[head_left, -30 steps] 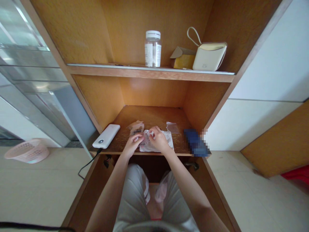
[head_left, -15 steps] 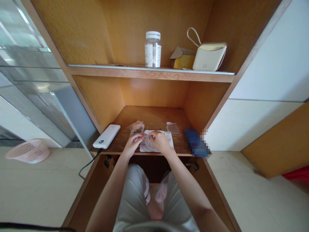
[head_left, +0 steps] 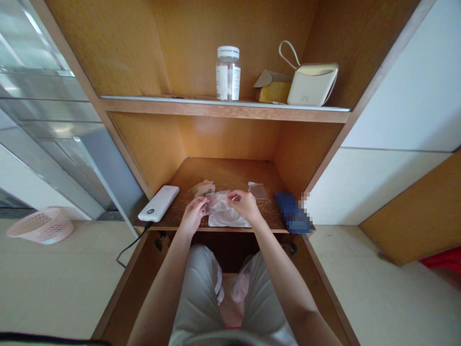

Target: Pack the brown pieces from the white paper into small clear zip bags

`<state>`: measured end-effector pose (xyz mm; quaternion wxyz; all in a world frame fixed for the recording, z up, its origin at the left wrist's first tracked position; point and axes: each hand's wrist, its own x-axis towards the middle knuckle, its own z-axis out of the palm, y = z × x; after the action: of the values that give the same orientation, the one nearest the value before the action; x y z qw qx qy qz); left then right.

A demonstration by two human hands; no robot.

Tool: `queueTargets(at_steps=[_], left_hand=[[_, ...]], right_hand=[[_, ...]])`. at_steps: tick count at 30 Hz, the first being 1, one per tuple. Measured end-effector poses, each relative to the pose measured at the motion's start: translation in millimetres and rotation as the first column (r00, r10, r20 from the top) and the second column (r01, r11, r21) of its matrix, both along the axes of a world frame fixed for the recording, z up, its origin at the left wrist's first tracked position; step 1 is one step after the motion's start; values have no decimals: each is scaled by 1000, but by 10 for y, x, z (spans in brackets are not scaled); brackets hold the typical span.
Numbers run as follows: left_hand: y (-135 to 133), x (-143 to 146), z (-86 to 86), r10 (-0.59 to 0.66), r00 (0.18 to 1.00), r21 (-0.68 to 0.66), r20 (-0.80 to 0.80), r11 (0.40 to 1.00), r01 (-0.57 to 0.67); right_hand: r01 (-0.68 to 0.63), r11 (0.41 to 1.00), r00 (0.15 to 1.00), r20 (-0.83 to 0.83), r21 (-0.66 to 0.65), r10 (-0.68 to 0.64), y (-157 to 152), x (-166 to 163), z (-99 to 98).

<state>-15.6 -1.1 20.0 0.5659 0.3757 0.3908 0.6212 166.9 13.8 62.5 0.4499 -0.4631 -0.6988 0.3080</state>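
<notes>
A small clear plastic bag (head_left: 216, 202) is stretched between my two hands, above the lower shelf. My left hand (head_left: 194, 210) pinches its left end, and my right hand (head_left: 244, 203) pinches its right end near the top. Beneath them a larger whitish plastic bag (head_left: 226, 220) lies flat near the shelf's front edge, partly covered by the small bag. Behind my left hand lies a crumpled clear bag with something brownish (head_left: 203, 187). Another flat clear bag (head_left: 258, 191) rests behind my right hand.
A white power bank (head_left: 159, 203) with a black cable lies at the shelf's left. A dark blue, partly pixelated item (head_left: 292, 211) is at the right. Above stand a clear bottle (head_left: 228, 74), a yellow box (head_left: 274, 87) and a cream power bank (head_left: 312, 85). A pink basket (head_left: 41, 226) stands on the floor.
My hands have moved apart, my right hand slightly to the right. The small clear bag, bunched between my fingers before, is now spread out between them.
</notes>
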Motion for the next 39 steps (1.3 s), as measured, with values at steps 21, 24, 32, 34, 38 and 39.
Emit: queueTargets(at_steps=[21, 24, 32, 34, 38, 39], left_hand=[[-87, -74, -17, -309, 935, 208, -175, 916, 342], [-85, -86, -32, -315, 940, 204, -132, 919, 336], [-78, -90, -42, -347, 937, 271, -36, 899, 343], [-78, -88, -41, -352, 936, 270, -29, 898, 346], [-84, -86, -34, -359, 933, 270, -38, 895, 355], [-86, -86, -34, -360, 932, 275, -42, 892, 358]], right_hand=[[-315, 934, 926, -272, -170, 262, 34, -131, 6], [-314, 931, 926, -274, -183, 259, 42, -137, 2], [-373, 907, 903, -302, -195, 306, 35, -164, -15], [-426, 874, 888, -290, -232, 356, 16, -153, 11], [-506, 814, 857, -272, -286, 438, -5, -130, 55], [-504, 813, 859, -269, -292, 436, -1, -131, 55]])
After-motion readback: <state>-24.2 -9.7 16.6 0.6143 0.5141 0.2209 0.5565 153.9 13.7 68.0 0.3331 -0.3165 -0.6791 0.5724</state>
